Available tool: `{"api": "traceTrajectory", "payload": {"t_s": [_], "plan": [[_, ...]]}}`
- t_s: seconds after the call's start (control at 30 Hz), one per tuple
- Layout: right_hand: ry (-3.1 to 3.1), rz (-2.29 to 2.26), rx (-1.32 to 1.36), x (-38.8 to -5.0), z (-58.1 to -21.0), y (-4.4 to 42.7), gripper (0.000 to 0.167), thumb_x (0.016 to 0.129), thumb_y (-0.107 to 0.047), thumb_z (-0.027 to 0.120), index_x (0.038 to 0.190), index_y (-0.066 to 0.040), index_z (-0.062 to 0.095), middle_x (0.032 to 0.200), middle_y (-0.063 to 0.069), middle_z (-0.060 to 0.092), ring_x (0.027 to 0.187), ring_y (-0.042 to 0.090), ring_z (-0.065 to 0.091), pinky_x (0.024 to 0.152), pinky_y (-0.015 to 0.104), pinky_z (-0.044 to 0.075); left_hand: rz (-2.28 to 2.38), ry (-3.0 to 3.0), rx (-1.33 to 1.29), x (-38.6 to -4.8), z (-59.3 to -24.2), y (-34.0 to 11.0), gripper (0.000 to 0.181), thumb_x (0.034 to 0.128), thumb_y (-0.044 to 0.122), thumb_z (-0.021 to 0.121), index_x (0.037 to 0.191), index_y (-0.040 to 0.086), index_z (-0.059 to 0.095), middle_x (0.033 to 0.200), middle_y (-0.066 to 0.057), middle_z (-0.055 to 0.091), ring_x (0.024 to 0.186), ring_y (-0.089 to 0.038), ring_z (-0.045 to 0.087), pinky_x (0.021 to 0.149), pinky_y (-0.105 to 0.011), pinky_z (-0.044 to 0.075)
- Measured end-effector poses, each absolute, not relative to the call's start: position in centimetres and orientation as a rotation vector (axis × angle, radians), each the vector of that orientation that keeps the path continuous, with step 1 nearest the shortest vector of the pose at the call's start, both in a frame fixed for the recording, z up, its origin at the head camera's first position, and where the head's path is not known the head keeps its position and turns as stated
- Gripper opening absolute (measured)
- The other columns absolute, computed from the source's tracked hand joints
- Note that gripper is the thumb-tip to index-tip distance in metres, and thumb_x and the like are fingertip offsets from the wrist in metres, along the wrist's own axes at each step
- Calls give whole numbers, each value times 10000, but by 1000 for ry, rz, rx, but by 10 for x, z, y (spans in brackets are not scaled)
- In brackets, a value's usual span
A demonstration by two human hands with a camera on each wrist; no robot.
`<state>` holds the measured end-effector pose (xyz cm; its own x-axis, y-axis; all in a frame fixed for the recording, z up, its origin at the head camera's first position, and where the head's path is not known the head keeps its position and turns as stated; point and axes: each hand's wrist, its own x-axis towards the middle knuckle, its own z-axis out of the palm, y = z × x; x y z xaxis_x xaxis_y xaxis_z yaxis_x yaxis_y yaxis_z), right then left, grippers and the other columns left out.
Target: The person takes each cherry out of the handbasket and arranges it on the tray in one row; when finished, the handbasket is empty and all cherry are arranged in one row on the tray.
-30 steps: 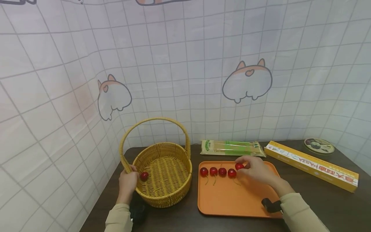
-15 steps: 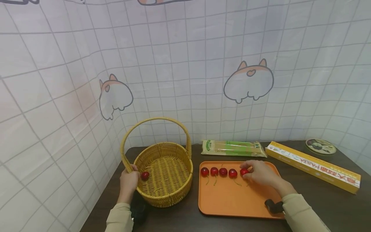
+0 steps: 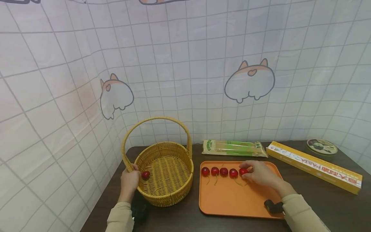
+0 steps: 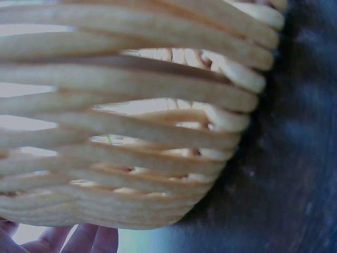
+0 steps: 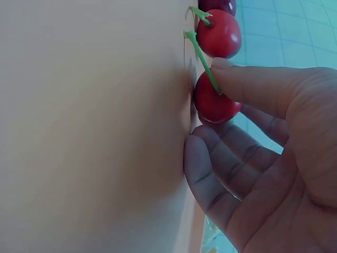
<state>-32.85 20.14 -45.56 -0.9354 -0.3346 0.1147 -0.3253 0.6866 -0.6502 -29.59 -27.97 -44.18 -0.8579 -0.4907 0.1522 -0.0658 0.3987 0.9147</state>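
Note:
On the left, my left hand [image 3: 129,181] grips the rim of a yellow wicker basket [image 3: 171,199] where the tall handle joins it. One red cherry [image 3: 145,175] lies inside the basket. The woven wall [image 4: 121,126] fills much of the left wrist view, with fingertips [image 4: 89,240] below it. Over the orange tray [image 3: 229,203], my right hand [image 3: 261,175] pinches a cherry [image 5: 213,103] between thumb and fingers, low against the tray, its green stem showing. That cherry ends a row of several stemmed cherries [image 3: 215,171] along the tray's far side, close to its neighbour [image 5: 221,34].
Behind the tray lies a green and clear pasta packet [image 3: 234,148]. A long yellow pasta box [image 3: 313,167] slants across the right side, near a round tin [image 3: 322,147]. A patterned white curtain [image 3: 203,80] hangs at the table's back edge.
My right hand has lowered the cherry from above the row to its right end, then shifted it slightly left towards its neighbour. The left hand keeps its grip on the basket.

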Motion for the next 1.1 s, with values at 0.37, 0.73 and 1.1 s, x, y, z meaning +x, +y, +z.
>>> {"api": "traceTrajectory", "payload": {"t_s": [0.37,0.73,1.1], "plan": [[2862,-1108,-590,-326,-453,204,383,814,-147,764,1165,-40,654,1100,116,665,913,265,666,702,338,528,-1455,-2260,475,-295,-442,-280,193,738,19,526,930,8,545,725,-51,535,661,-221,489,594,-334,389],[2967,-1056,-755,-322,-422,201,333,879,-185,707,1175,-39,660,1165,146,660,917,272,660,753,417,541,-1442,-2278,475,-296,-441,-281,189,752,35,518,938,19,549,780,-80,550,712,-250,504,602,-334,393],[2807,-1259,-866,-292,-390,159,310,937,-230,642,1222,-108,639,1213,102,641,983,251,655,721,348,536,-1459,-2267,479,-296,-442,-280,196,749,28,520,942,8,550,775,-74,539,707,-248,502,605,-334,396]]}}
